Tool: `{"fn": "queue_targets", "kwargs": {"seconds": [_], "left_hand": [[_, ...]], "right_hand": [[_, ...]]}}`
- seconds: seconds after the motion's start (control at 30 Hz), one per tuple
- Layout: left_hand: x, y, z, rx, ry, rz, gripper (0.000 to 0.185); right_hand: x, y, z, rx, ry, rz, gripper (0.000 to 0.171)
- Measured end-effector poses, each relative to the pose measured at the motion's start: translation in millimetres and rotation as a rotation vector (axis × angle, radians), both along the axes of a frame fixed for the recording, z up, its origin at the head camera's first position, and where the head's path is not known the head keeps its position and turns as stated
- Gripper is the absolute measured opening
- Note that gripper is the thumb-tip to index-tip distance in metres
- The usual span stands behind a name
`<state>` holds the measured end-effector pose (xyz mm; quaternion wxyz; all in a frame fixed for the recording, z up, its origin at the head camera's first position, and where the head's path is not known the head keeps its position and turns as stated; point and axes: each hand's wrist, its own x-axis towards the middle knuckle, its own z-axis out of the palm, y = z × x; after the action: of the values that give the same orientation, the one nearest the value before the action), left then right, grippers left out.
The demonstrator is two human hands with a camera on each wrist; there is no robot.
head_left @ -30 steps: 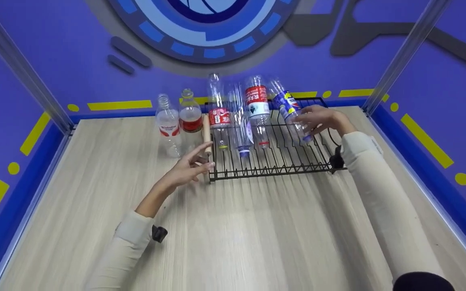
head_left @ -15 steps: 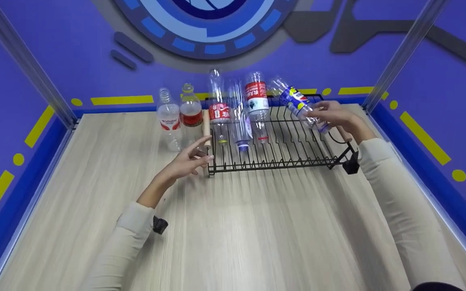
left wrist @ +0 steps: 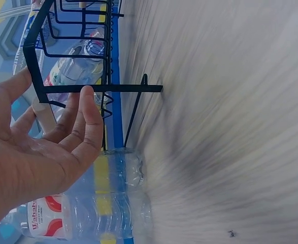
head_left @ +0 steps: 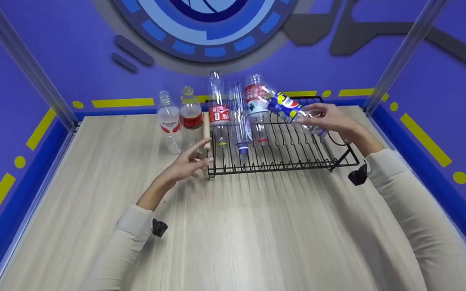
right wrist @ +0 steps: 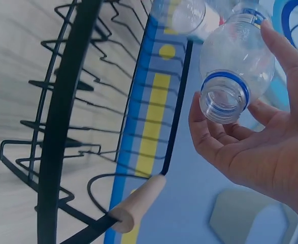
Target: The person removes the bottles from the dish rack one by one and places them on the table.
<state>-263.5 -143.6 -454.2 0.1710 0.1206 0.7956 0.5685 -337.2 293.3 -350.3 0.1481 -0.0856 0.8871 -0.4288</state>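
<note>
1. Lower left of the head frame: the left hand (head_left: 184,165) hovers open over the worktop (head_left: 233,234), fingers spread and relaxed, holding nothing. It has hardly moved over the last second. In the left wrist view its fingers (left wrist: 85,119) lie just beside the rack's front corner, near a wooden handle (left wrist: 43,114).

2. Centre: the black wire rack (head_left: 281,159) sits on the worktop. Three bottles (head_left: 239,117) stand in it neck down, among them a red-label bottle (head_left: 256,107).

3. Centre right: the right hand (head_left: 330,119) grips a blue-label bottle (head_left: 291,110), fingers curled round its neck end. A second ago this bottle leaned steeply in the rack with its neck low among the wires. Now it is lifted off the wires and tipped near level above the rack's right half, its base pointing toward the red-label bottle. That suggests the bottle is being taken out or turned rather than left in its slot.

4. The right wrist view shows the bottle's mouth (right wrist: 223,101) open, with no cap, and a blue ring at the neck, held between thumb and fingers (right wrist: 286,56) clear of the rack's rim (right wrist: 62,122).

5. Left of the rack: two more bottles (head_left: 179,117) stand upright on the worktop, one with a red label, well apart from either hand.

6. Far top: a purple wall (head_left: 75,52) with a blue ring design.
</note>
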Motion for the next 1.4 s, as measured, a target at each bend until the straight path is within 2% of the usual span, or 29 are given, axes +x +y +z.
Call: {"fn": "queue_targets", "kwargs": {"seconds": [0.13,0.3,0.5,0.57,0.67,0.77,0.83,0.9,0.97,1.07,1.13,1.23,1.4], "left_hand": [[0.9,-1,-2.7,0.004,0.013,-0.009,0.068],[-1.0,-1,-3.7,0.003,0.033,-0.014,0.068],[-5.4,-6,1.9,-0.071,0.162,-0.013,0.073],[-6.4,-8,4.4,-0.092,0.209,-0.008,0.072],[-8.0,-11,11.8,-0.088,0.291,0.021,0.06],[-10.3,-13,23.3,-0.046,0.369,0.072,0.043],[-10.8,-15,32.7,-0.013,0.391,0.075,0.038],[-10.0,-15,41.7,0.006,0.38,0.03,0.036],[-7.5,-13,50.6,-0.012,0.352,-0.062,0.037],[-2.2,-9,60.2,-0.091,0.337,-0.217,0.042],[1.4,-5,64.6,-0.143,0.342,-0.286,0.047],[5.0,0,69.1,-0.185,0.372,-0.329,0.056],[7.6,3,74.7,-0.227,0.424,-0.342,0.065]], "right_hand": [[6.5,-12,-2.5,0.004,0.048,0.072,0.065],[14.7,-29,-7.9,0.034,0.128,0.24,0.067],[27.1,-52,-12.5,0.033,0.225,0.404,0.069],[32.4,-58,-13.8,0.046,0.252,0.432,0.07],[38.0,-63,-15.4,0.075,0.29,0.446,0.07],[41.4,-65,-15.1,0.084,0.321,0.44,0.07],[43.2,-66,-14.3,0.083,0.339,0.433,0.07],[44.7,-68,-14.1,0.09,0.364,0.434,0.071],[46.4,-68,-14.7,0.091,0.388,0.44,0.071],[48.8,-70,-15.5,0.078,0.422,0.454,0.072],[49.5,-72,-16.1,0.063,0.441,0.462,0.072],[49.6,-74,-16.1,0.055,0.48,0.479,0.073],[50.0,-77,-13.8,0.066,0.551,0.514,0.073]]}}
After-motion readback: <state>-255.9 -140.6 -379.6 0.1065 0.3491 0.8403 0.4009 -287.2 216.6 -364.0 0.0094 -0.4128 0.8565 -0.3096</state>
